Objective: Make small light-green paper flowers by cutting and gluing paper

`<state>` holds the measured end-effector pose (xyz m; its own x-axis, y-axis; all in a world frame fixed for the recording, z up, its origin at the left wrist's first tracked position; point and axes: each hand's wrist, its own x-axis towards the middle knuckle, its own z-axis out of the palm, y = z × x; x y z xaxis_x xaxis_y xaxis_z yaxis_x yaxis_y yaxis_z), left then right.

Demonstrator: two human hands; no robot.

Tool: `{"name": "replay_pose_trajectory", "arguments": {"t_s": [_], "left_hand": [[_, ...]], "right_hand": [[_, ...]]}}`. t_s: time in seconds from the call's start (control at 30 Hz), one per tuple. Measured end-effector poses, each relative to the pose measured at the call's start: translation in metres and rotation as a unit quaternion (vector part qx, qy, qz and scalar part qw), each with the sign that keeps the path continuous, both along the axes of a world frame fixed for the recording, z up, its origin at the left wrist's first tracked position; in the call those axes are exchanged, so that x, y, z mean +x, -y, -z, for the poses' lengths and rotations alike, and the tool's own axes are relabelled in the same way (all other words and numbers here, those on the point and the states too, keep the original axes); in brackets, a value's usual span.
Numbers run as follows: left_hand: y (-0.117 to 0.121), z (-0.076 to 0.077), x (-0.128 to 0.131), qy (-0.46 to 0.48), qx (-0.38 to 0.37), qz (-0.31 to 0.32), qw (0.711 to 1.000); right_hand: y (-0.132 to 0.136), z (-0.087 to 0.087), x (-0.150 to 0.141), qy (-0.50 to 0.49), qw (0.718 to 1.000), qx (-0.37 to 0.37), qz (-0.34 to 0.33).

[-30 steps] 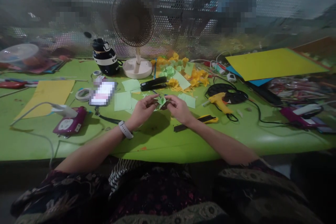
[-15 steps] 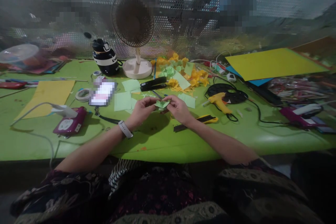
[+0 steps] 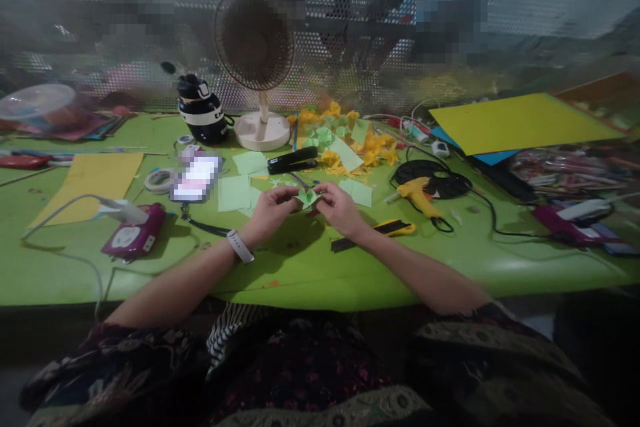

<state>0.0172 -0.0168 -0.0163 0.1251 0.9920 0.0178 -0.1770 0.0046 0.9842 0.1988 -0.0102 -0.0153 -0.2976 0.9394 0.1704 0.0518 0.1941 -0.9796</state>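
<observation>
A small folded piece of light green paper (image 3: pixel 308 197) is pinched between both hands above the green table. My left hand (image 3: pixel 273 213), with a pale watch at the wrist, closes on its left edge. Its right edge is in the fingers of my right hand (image 3: pixel 341 210). The paper's centre is creased and stands up in points. Just beyond lie a black stapler (image 3: pixel 293 160) and scissors, mostly hidden behind the fingers. Flat green paper squares (image 3: pixel 234 193) rest to the left. Under my right forearm is a yellow cutter knife (image 3: pixel 395 227).
Yellow and green paper flowers (image 3: pixel 335 137) are heaped at the back. A white fan (image 3: pixel 261 132) and a black bottle (image 3: pixel 203 113) stand behind. To the right, a yellow glue gun (image 3: pixel 419 197) lies by a black tray (image 3: pixel 450 178). A lit phone (image 3: pixel 196 177) and purple power strip (image 3: pixel 134 233) are left.
The green paper between my fingers has changed shape: its middle now rises into upright folds, where it was flatter before. Both hands stay in nearly the same place.
</observation>
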Motion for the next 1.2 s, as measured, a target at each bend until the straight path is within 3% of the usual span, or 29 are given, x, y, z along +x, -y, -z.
{"name": "replay_pose_trajectory", "arguments": {"t_s": [0.23, 0.5, 0.7, 0.93, 1.2], "left_hand": [[0.003, -0.001, -0.002, -0.093, 0.102, -0.015, 0.99], [-0.002, 0.002, -0.001, 0.009, 0.008, -0.017, 1.0], [0.001, -0.001, -0.003, -0.058, 0.011, 0.013, 0.998], [0.003, -0.006, -0.001, -0.105, 0.011, -0.01, 0.994], [-0.002, -0.008, -0.005, -0.084, 0.02, -0.015, 0.996]], "right_hand": [[0.002, -0.003, 0.001, 0.023, 1.0, -0.015, 0.006], [0.003, -0.011, 0.0, 0.035, 0.998, -0.043, 0.003], [0.002, -0.011, 0.0, 0.041, 0.998, -0.045, 0.012], [0.001, -0.005, 0.0, 0.061, 0.998, -0.012, 0.022], [-0.002, -0.018, 0.003, 0.051, 0.995, -0.084, 0.002]]}}
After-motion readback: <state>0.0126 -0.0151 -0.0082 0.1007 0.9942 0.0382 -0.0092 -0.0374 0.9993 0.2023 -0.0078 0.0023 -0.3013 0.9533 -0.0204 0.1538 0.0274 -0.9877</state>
